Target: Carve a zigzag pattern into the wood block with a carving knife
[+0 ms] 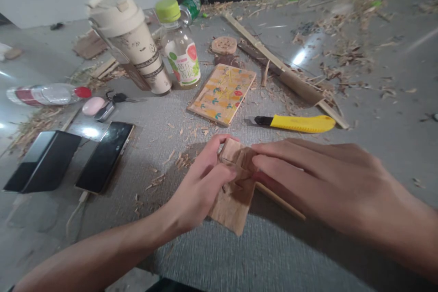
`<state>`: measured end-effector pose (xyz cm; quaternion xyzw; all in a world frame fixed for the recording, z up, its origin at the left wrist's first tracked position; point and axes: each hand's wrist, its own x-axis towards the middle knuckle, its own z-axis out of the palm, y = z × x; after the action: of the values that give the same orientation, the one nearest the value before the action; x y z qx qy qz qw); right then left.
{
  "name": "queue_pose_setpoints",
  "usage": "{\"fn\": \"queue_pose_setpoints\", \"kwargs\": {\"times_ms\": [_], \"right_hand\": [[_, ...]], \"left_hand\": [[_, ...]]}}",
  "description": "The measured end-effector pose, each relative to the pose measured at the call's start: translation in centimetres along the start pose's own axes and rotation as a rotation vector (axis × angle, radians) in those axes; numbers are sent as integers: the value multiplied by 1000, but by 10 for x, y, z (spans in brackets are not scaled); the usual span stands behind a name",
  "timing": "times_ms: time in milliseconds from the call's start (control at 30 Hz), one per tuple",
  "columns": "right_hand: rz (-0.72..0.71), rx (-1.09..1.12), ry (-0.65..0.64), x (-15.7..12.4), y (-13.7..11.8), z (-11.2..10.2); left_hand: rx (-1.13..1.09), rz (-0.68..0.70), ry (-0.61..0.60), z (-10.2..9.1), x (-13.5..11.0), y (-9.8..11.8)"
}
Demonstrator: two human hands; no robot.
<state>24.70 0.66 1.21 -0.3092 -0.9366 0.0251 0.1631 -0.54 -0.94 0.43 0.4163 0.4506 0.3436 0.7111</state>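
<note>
My left hand (201,182) pinches the top edge of a folded piece of brown sandpaper (232,205) lying on the grey mat near the front. My right hand (321,178) presses its closed fingers onto the same sandpaper from the right. A thin wooden stick (280,200) runs out from under my right hand; whether the fingers grip it is hidden. A yellow utility knife (297,123) lies just beyond my right hand.
A patterned notebook (222,93), a beige tumbler (133,41), a juice bottle (179,50) and a long bamboo strip (284,73) lie further back. Two phones (102,157) (44,159), keys (109,105) and a lying bottle (48,94) sit at left. Wood shavings (338,59) cover the table.
</note>
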Motion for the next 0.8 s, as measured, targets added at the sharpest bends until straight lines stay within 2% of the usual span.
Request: {"fn": "queue_pose_setpoints", "kwargs": {"times_ms": [200, 300, 533, 633, 667, 733, 800], "right_hand": [[94, 92, 3, 7, -5, 0], [48, 179, 76, 13, -4, -3], [44, 233, 23, 16, 0, -7], [15, 229, 29, 15, 4, -3], [-54, 228, 85, 15, 6, 0], [-86, 225, 130, 13, 8, 5], [5, 248, 127, 12, 7, 11]], "left_hand": [[-26, 32, 36, 1, -1, 2], [-28, 47, 18, -2, -1, -1], [-38, 52, -20, -4, -2, -6], [-50, 46, -20, -2, -1, -4], [-34, 60, -17, -1, -1, -4], [1, 89, -16, 0, 0, -3], [16, 102, -19, 1, 0, -2]]}}
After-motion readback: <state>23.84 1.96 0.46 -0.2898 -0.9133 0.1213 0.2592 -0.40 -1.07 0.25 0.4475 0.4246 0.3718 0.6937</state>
